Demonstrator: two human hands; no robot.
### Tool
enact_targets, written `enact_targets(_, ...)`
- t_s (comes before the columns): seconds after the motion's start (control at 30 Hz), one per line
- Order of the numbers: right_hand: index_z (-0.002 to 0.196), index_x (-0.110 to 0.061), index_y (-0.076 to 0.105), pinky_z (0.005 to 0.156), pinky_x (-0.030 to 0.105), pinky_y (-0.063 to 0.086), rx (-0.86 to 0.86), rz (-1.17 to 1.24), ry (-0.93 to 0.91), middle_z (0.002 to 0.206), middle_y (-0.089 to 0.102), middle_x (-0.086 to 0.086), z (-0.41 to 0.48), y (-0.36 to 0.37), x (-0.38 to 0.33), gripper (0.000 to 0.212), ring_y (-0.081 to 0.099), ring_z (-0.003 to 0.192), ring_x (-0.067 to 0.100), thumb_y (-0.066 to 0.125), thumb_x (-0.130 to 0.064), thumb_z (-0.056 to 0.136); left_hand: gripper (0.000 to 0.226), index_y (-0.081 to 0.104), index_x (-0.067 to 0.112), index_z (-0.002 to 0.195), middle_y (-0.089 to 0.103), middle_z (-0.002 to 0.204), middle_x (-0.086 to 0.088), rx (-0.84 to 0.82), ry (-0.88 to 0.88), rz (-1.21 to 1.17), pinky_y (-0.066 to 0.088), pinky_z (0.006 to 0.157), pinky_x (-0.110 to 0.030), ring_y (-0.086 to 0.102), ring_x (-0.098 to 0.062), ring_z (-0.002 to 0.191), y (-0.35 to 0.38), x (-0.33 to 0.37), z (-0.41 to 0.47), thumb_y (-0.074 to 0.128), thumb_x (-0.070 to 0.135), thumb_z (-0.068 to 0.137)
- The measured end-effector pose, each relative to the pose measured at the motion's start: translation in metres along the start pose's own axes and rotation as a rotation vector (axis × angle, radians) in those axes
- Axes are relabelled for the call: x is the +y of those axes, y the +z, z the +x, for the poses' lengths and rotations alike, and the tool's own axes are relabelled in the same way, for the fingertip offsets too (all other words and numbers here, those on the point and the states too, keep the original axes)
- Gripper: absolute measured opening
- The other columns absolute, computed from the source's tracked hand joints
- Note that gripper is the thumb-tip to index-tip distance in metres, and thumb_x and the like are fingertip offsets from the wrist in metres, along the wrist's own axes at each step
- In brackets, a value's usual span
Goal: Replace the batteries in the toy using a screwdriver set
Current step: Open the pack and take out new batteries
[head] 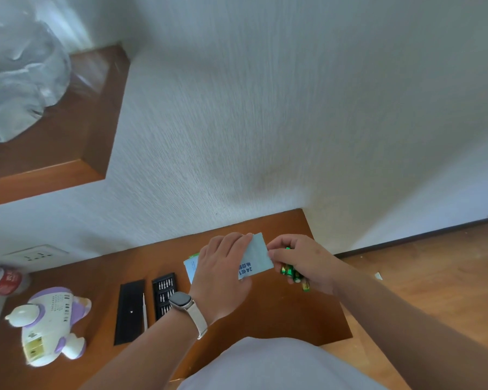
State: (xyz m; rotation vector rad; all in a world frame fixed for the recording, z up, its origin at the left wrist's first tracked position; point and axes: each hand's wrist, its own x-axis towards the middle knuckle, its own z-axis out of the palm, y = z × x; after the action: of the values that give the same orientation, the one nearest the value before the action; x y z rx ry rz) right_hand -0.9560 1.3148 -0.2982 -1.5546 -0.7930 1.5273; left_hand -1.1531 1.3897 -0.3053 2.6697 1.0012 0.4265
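1. Wooden table (pixel 279 313): the whole job is laid out on it.
2. Toy (pixel 51 325), white and purple, lies near left, well apart from both hands. A yellowish patch at its near end may be the battery bay. Cannot tell if the cover is off or if cells sit inside.
3. Black lid (pixel 130 313) and bit tray (pixel 164 295) lie side by side between the toy and the hands. The tray's slots hold bits, so the set is unpacked.
4. Pale blue box (pixel 258 254) is held over the table's far middle, contents hidden. The left hand (pixel 223 268) grips it, fingers curled over the top.
5. Right hand (pixel 302 263) curls round the green batteries (pixel 292 273), thumb and forefinger pinching the box's right edge.
6. Screwdriver (pixel 144 311) lies untouched between lid and tray. Fitting the cells and refastening likely remain.
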Motion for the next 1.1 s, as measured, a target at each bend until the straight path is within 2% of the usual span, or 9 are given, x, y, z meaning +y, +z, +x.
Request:
enact_targets(0.1,0.092,-0.015,0.071,0.045,0.023,0.044,-0.082,0.239,0.060,0.075,0.065,0.008,-0.002,-0.008,-0.004,0.012,0.053,0.053,0.014,0.059,-0.018,0.097,0.076,0.049,0.024,0.140,0.057,0.132,0.005,0.001,-0.041,-0.059,0.043,0.099,-0.039,0.041,-0.014,0.117,0.000,0.001,0.003,0.077,0.028,0.070)
enact_targets(0.17,0.098,-0.012,0.068,0.043,0.021,0.039,-0.132,0.281,0.101,0.074,0.063,0.008,-0.001,-0.009,-0.004,0.010,0.049,0.051,0.012,0.060,-0.018,0.097,0.075,0.049,0.025,0.141,0.056,0.132,0.006,-0.008,-0.046,-0.090,0.041,0.100,-0.036,0.039,-0.011,0.117,-0.001,0.000,0.003,0.074,0.031,0.071)
enact_targets(0.4,0.115,-0.015,0.063,0.045,0.021,0.041,-0.117,0.262,0.154,0.082,0.068,0.009,0.005,-0.001,0.000,0.023,0.051,0.054,0.012,0.065,-0.025,0.094,0.079,0.039,0.034,0.143,0.050,0.133,0.013,-0.026,-0.079,-0.118,0.040,0.097,-0.030,0.035,-0.002,0.115,0.001,-0.004,0.002,0.073,0.037,0.072)
enact_targets(0.63,0.096,-0.018,0.071,0.049,0.023,0.047,-0.094,0.168,0.107,0.081,0.071,0.008,0.003,0.001,0.002,0.010,0.057,0.057,0.014,0.066,-0.027,0.092,0.090,0.031,0.036,0.149,0.039,0.132,0.016,-0.065,-0.095,-0.065,0.039,0.092,-0.027,0.032,-0.007,0.114,0.002,-0.006,-0.001,0.072,0.037,0.070)
enact_targets(0.77,0.101,-0.015,0.070,0.046,0.022,0.046,-0.108,0.182,0.112,0.079,0.069,0.007,0.001,0.002,-0.001,0.015,0.055,0.055,0.012,0.063,-0.027,0.095,0.092,0.029,0.032,0.151,0.039,0.135,0.012,-0.121,-0.102,-0.050,0.041,0.095,-0.028,0.030,-0.008,0.115,0.002,-0.007,0.000,0.074,0.036,0.072)
enact_targets(0.87,0.103,-0.014,0.068,0.045,0.021,0.045,-0.101,0.167,0.119,0.078,0.069,0.007,0.000,0.005,0.000,0.015,0.056,0.054,0.012,0.062,-0.026,0.095,0.086,0.031,0.034,0.144,0.039,0.131,0.013,-0.147,-0.107,-0.060,0.047,0.093,-0.031,0.027,-0.005,0.108,0.000,-0.006,0.001,0.076,0.036,0.070)
enact_targets(0.97,0.107,-0.017,0.068,0.048,0.022,0.045,-0.092,0.153,0.124,0.078,0.070,0.005,-0.001,0.008,0.002,0.016,0.057,0.058,0.013,0.062,-0.026,0.096,0.085,0.027,0.040,0.138,0.036,0.127,0.015,-0.164,-0.097,-0.060,0.047,0.088,-0.028,0.021,-0.001,0.104,0.000,-0.004,0.001,0.077,0.038,0.069)
enact_targets(1.1,0.104,-0.024,0.071,0.051,0.024,0.047,-0.077,0.125,0.097,0.079,0.070,0.005,-0.004,0.010,0.001,0.014,0.058,0.061,0.013,0.059,-0.025,0.097,0.088,0.025,0.043,0.138,0.040,0.127,0.014,-0.185,-0.099,-0.069,0.045,0.086,-0.025,0.027,-0.004,0.105,0.002,-0.008,0.000,0.081,0.037,0.070)
